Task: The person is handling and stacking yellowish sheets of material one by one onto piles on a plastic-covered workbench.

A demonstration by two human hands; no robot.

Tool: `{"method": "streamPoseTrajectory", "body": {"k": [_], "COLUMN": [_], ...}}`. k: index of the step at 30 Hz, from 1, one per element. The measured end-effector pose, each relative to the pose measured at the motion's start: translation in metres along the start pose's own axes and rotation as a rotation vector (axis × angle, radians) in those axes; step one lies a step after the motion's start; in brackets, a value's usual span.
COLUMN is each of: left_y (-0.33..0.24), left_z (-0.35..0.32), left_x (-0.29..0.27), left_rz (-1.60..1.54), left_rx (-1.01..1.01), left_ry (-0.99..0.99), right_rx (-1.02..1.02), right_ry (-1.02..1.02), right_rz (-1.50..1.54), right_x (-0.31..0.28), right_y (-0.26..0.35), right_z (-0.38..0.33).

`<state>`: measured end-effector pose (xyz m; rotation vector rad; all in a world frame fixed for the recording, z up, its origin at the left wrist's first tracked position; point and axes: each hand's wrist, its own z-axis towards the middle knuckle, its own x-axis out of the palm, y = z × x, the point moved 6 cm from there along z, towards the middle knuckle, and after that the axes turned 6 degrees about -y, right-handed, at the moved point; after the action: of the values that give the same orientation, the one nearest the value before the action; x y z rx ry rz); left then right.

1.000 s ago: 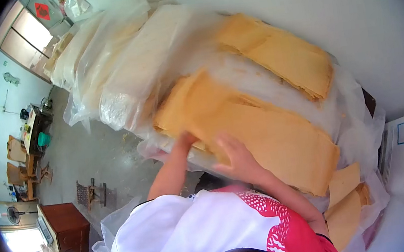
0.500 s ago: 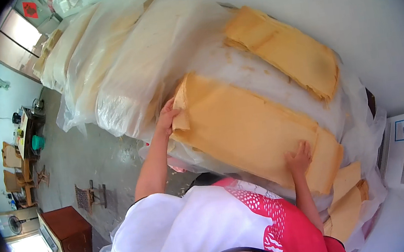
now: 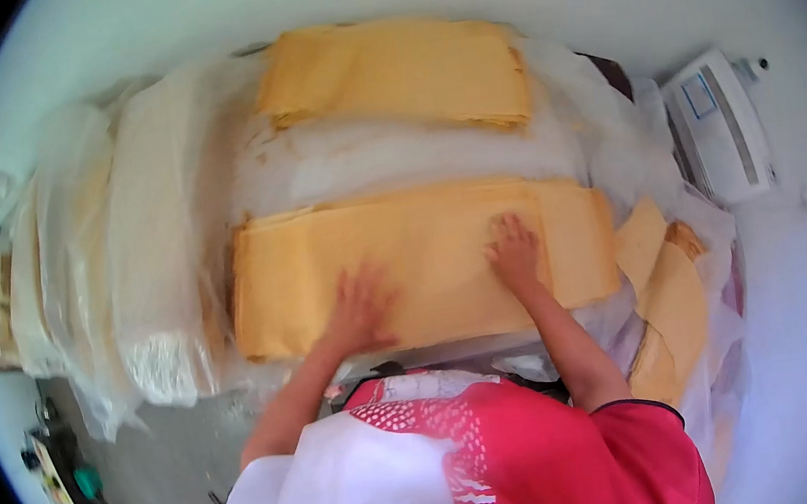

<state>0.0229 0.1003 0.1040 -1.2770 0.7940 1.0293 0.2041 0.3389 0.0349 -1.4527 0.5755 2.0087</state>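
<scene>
While both hands lie flat on the near yellow stack (image 3: 425, 259), left hand (image 3: 360, 306) and right hand (image 3: 515, 253) released, fingers spread, second yellow stack (image 3: 392, 72) behind it, white machine (image 3: 716, 128) to its right.

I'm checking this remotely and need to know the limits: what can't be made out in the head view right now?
- Near edge of the yellow sheet stack: hidden by the person's shirt.
- Left hand: motion-blurred, so its fingers cannot be told apart.
- Right hand: lies flat, palm side hidden.
- Bundles in clear plastic: contents hazy behind the wrap.
- White machine: panel too small to make out.
</scene>
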Motion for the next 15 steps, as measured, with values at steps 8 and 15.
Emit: {"method": "streamPoseTrajectory", "body": {"k": [8, 15], "left_y": [-0.027, -0.037], "left_z": [-0.009, 0.001], "left_x": [0.037, 0.027], "left_rz": [0.120, 0.045], "left_rx": [-0.141, -0.101], "left_ry": [0.079, 0.070], "right_rx": [0.463, 1.677], "right_ry": [-0.032, -0.480], "right_rz": [0.129, 1.213], "right_x": [-0.039, 0.039], "right_y": [-0.074, -0.259], "right_z": [-0.049, -0.219]}}
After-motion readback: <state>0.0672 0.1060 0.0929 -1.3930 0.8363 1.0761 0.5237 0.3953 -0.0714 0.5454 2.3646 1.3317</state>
